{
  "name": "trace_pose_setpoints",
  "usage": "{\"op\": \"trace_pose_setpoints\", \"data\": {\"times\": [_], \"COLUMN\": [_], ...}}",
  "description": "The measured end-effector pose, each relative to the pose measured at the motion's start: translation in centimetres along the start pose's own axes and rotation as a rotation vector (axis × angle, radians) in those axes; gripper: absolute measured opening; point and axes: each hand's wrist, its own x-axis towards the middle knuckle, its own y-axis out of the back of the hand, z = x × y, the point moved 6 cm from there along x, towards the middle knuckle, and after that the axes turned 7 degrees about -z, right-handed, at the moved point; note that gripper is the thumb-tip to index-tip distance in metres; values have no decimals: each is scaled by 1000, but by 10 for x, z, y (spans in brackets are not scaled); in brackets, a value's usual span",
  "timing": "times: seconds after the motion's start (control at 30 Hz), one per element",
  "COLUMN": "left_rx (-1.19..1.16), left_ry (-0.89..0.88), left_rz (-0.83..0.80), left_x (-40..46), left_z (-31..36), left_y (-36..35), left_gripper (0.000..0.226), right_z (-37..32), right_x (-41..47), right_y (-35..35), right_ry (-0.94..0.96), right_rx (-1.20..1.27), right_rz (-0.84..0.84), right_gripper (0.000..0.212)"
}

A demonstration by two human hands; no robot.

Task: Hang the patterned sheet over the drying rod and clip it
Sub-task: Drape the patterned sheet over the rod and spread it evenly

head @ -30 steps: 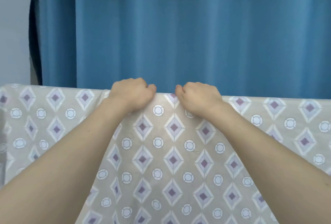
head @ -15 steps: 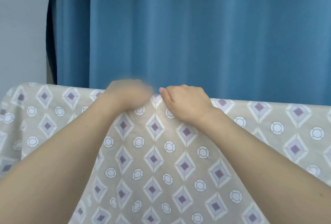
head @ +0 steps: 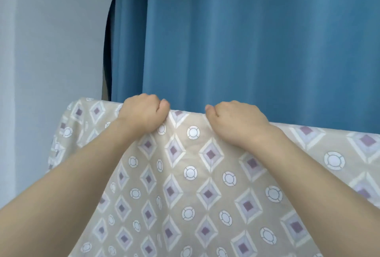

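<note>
1. The patterned sheet point(head: 207, 174) is draped over a high straight line that runs from the left of the frame out past the right edge, with the near side falling toward the camera. The drying rod itself is hidden under the cloth, so I judge it sits along that top fold.

2. The left hand point(head: 141, 113) has its fingers curled over the top fold, gripping the cloth there. The right hand point(head: 236, 121) does the same just beside it, and a short span of fold shows between the two thumbs.

3. By my read, the hanging part is largely done. The cloth lies over the line, and the hands look to be spreading or evening it out along the top.

4. The clipping has not started. No clip or peg shows anywhere in view, on the fold or in either hand.

5. On edges: the sheet's left end rounds off and drops away near the pale wall point(head: 51, 61), with some bunching down that side. The right end runs out of frame, so how it hangs there I cannot tell.

6. On room: the blue curtain point(head: 257, 40) hangs behind the fold, though how close is unclear. Sideways along the fold both hands have free run, the left hand with less before the sheet's end.
</note>
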Motion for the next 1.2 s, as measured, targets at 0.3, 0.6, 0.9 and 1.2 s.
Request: {"op": "trace_pose_setpoints", "data": {"times": [0.3, 0.6, 0.9, 1.2], "left_rx": [-14, -7, -190, -93], "left_ry": [-295, -257, -315, -219], "left_rz": [135, 213, 92, 293], "left_x": [4, 17, 28, 21], "left_z": [-10, -79, -107, -175], "left_y": [-12, -19, -8, -8], "left_gripper": [50, 51, 49, 47], "right_z": [-62, -60, -123, -193], "right_x": [25, 49, 61, 99], "right_y": [-21, -19, -26, -39], "right_ry": [28, -369, -359, -125], "right_rx": [-194, -72, -157, -64], "right_rz": [311, 119, 274, 236], "right_gripper": [44, 47, 56, 46]}}
